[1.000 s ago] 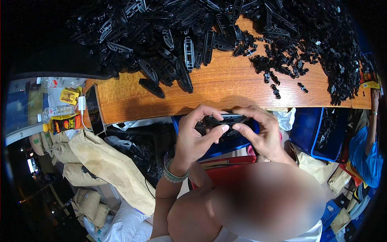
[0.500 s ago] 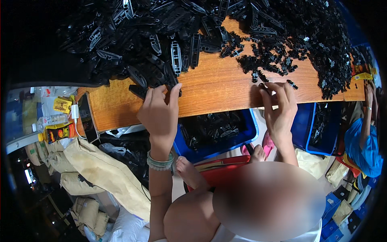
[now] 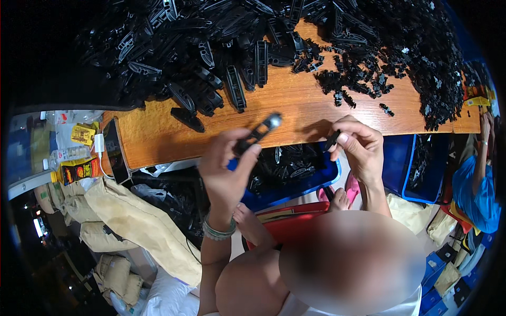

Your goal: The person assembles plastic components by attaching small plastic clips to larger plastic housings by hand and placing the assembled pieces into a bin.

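Left hand (image 3: 224, 171) and right hand (image 3: 362, 150) have drawn back from the piles (image 3: 232, 31) to the near edge of the table (image 3: 295, 102). Left grips a long black part (image 3: 254, 138), tilted; right holds a small black clip (image 3: 332, 139) in a narrow pinch, the pieces apart.

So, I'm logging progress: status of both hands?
Left hand holding long black part. Right hand pinching small black piece. Pieces apart, nothing visible between them.

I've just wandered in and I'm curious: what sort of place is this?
Probably an assembly workshop: black plastic parts are heaped on a wooden table, a blue bin below holds more, and brown sacks lie nearby.
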Motion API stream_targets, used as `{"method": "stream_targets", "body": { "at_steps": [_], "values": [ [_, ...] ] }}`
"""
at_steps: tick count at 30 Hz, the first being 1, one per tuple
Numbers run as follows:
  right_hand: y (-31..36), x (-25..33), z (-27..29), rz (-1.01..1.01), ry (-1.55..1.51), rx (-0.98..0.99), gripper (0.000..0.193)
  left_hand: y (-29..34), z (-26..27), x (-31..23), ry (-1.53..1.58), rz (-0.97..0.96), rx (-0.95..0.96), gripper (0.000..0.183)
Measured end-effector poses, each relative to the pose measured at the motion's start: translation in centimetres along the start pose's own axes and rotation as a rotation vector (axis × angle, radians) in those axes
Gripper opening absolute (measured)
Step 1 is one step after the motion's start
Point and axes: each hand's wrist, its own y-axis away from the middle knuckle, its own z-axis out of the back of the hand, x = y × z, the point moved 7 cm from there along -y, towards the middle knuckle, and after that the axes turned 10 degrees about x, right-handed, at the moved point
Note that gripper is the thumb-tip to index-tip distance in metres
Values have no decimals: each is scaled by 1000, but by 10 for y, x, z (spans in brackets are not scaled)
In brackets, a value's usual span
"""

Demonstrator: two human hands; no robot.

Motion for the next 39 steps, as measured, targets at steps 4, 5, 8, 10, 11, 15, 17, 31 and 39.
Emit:
{"method": "stream_targets", "body": {
  "at_steps": [4, 5, 8, 10, 11, 15, 17, 31, 39],
  "values": [
    [4, -6, -15, -38, -50, 11, 18, 0, -33, -20, -17, -87, 264, 31],
    [4, 6, -22, 58, 132, 24, 17, 1, -36, -22, -17, -87, 265, 31],
    [7, 22, -38, 216, 439, 47, 14, 8, -48, -20, 85, 7, 278, 25],
    [16, 13, -32, 14, 404, -179, 16, 15, -53, -10, 447, 170, 172, 22],
    [19, 10, -30, 38, 360, -209, 16, 16, -57, -9, 497, 179, 205, 19],
    [17, 12, -31, 67, 410, -189, 15, 15, -61, -7, 624, 157, 255, 41],
    [14, 13, -37, 42, 465, -103, 15, 10, -68, -12, 699, 195, 216, 42],
    [9, 23, -50, 227, 789, 62, 16, 12, -55, 1, 553, 240, 239, 22],
    [9, 7, -45, 32, 568, 31, 17, 10, -51, -9, 371, 202, 326, 16]
  ]
}}
